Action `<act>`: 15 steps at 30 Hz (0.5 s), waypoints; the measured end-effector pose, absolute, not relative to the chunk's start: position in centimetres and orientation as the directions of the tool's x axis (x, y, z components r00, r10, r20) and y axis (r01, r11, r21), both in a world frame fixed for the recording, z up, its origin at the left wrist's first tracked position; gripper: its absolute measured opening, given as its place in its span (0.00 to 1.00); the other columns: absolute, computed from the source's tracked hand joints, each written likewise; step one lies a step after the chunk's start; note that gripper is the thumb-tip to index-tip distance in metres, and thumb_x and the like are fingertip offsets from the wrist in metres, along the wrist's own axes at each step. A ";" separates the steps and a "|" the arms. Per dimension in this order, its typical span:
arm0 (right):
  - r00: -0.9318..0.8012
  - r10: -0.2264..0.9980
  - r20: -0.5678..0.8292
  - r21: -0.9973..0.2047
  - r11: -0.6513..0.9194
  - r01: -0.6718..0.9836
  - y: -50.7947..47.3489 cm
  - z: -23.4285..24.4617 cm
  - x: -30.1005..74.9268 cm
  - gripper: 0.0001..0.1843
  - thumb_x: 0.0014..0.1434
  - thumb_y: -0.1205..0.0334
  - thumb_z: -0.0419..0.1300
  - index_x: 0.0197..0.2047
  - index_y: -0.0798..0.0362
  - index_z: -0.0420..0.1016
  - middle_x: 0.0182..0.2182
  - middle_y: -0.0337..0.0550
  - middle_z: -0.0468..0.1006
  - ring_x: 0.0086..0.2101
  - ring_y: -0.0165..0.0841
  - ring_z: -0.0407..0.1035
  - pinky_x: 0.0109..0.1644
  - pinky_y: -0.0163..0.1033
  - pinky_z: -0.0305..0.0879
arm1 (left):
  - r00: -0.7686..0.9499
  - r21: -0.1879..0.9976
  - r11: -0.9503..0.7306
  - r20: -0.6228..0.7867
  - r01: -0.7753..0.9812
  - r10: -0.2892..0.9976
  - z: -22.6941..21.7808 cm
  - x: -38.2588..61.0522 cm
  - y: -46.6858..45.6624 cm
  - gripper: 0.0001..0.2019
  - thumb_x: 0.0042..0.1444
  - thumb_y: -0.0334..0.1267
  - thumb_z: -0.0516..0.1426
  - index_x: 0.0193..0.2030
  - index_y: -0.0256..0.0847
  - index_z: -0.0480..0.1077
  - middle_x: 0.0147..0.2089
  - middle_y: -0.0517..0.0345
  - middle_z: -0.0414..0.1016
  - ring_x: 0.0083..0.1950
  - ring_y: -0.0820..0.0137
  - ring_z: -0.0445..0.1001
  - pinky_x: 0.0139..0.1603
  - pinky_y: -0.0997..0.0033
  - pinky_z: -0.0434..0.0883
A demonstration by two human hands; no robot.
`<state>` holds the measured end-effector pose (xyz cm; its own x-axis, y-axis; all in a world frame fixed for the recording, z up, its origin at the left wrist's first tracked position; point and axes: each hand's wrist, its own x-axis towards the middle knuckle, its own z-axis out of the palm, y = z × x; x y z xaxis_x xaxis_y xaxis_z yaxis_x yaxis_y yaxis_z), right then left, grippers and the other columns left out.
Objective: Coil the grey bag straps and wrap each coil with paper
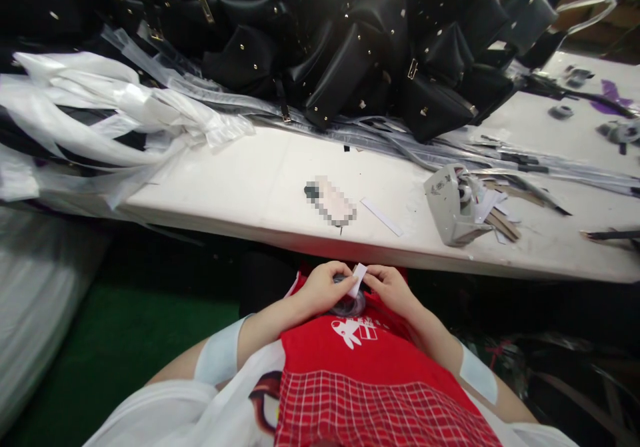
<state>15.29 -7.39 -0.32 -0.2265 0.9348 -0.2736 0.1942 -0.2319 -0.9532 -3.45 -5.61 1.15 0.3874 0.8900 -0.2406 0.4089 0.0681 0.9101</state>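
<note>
Above my lap, at the front of a red apron (325, 347), my two hands come close together over a small white strip (358, 281). My left hand (327, 285) pinches the strip from its left side between thumb and fingers. With its fingertips closed at the strip's upper right end, my right hand (393, 288) also grips it. Just below the fingers rests a round, see-through object (350, 305) that looks like a roll of clear tape, partly covered by the left hand and the strip.
A white table (260, 173) stands before me. On it lie a blurred-out pinkish item (336, 201), another white strip (381, 216) and a white tape dispenser (445, 203). Black bags (340, 67) pile up behind, with white plastic wrapping (125, 100) at left.
</note>
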 end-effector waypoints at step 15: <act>-0.338 0.874 -0.349 -0.927 -0.268 0.263 -6.4 0.7 16.3 0.11 0.52 0.57 0.64 0.31 0.57 0.80 0.28 0.43 0.81 0.28 0.34 0.72 0.34 0.37 0.67 | 0.411 0.883 -0.128 -0.078 0.451 0.908 1.3 -3.3 -6.2 0.16 0.55 0.51 0.57 0.38 0.40 0.66 0.36 0.56 0.73 0.35 0.68 0.72 0.35 0.70 0.66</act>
<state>16.33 -6.39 0.66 -0.3382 0.8740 -0.3490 0.2630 -0.2683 -0.9267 -3.31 -6.16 1.33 0.4115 0.9081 -0.0783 0.4512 -0.1283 0.8832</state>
